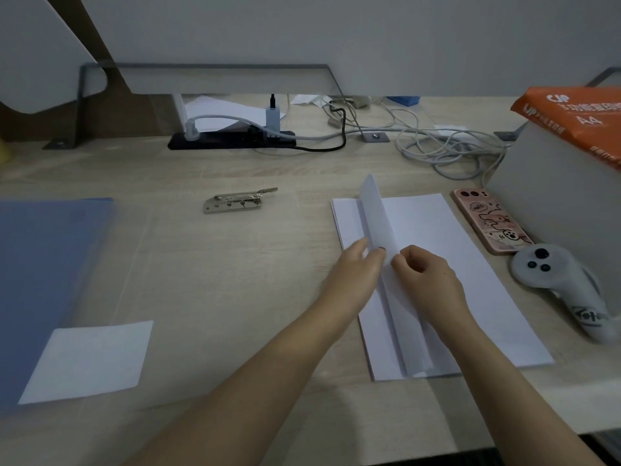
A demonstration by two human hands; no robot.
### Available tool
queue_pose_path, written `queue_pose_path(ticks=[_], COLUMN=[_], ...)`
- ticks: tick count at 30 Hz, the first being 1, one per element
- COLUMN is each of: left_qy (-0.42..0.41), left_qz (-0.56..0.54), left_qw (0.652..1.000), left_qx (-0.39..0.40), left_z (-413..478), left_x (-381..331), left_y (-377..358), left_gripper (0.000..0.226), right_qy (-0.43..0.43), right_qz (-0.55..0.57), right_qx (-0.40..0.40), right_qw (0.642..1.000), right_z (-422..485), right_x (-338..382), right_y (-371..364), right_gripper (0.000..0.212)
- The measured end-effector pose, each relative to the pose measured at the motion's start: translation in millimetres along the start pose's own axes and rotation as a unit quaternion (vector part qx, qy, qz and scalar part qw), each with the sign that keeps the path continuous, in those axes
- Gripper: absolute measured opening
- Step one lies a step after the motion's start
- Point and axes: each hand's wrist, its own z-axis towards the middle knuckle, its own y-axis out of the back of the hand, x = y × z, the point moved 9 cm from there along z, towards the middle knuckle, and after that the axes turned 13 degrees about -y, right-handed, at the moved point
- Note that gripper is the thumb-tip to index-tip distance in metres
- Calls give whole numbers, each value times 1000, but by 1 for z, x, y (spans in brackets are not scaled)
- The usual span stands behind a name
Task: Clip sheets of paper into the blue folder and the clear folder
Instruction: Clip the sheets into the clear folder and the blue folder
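Office workstation. A wood-grain surface [235, 264] sits against a grey partition [336, 35]. It carries a power strip [232, 140], cables [447, 149] and an A4 paper ream [578, 119].

We see: blue folder [43, 264]; 1 white sheet [90, 361]; white paper stack [453, 264]; pale wood-grain table [235, 270]; pink phone [490, 227] w/ black cartoon doodles; grey controller [557, 280] w/ 3 black btns; orange ream [571, 112] w/ white print.
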Motion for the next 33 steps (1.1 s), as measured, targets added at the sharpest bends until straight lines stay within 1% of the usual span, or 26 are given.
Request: queue_pose_path(ticks=[1,2,4,5,8,11,13,16,17,18,20,21,23,25,27,28,30,33], left_qy=[37,65,98,102,68,44,35,-2,-17,-36,-81,-101,-135,-147,-142,-135,-104,-44], left_qz=[-31,-50,-25,7,60,33,19,-44,-65,-80,-93,-98,-99,-80,-51,-37,-6,42], left_qw=[999,997,995,995,993,991,991,992,992,991,988,986,982,981,981,980,982,978], left_qx=[13,15,0,-19,-80,-123,-129,-119,-111,-105,-93,-89,-87,-100,-126,-139,-160,-200], left_z=[0,0,3,3,6,3,1,-4,-7,-12,-24,-30,-44,-55,-68,-74,-86,-100], left_x=[7,13,24,27,28,23,17,-7,-17,-29,-55,-66,-85,-91,-84,-76,-53,-8], left_y=[-6,-10,-11,-9,-3,4,11,31,40,51,75,87,113,141,171,185,210,240], left_gripper=[34,36,53,55,43,36,36,32,32,31,28,27,27,27,27,27,26,21], right_qy=[0,1,-3,-7,-4,-2,-15,-60,-84,-110,-153,-167,-184,-173,-159,-150,-127,-103], right_qz=[-1,-2,-10,-17,-33,3,35,50,59,75,123,156,232,287,337,348,340,280], right_qx=[3,8,18,20,22,44,44,-14,-18,-3,71,123,231,284,276,256,224,214], right_qw=[1000,1000,1000,1000,999,999,998,997,995,991,978,966,927,898,886,889,905,930], right_z=[-1,-3,-6,-6,-5,-4,-1,8,11,12,9,4,-13,-27,-33,-33,-34,-43], right_x=[1,3,5,4,5,6,4,-4,-6,-7,-5,0,17,39,57,63,72,78], right_y=[0,0,-2,-2,-4,0,12,40,45,45,30,17,-14,-37,-53,-59,-71,-93], right_gripper=[27,28,30,31,28,25,28,40,45,50,52,49,49,44,32,28,21,15])
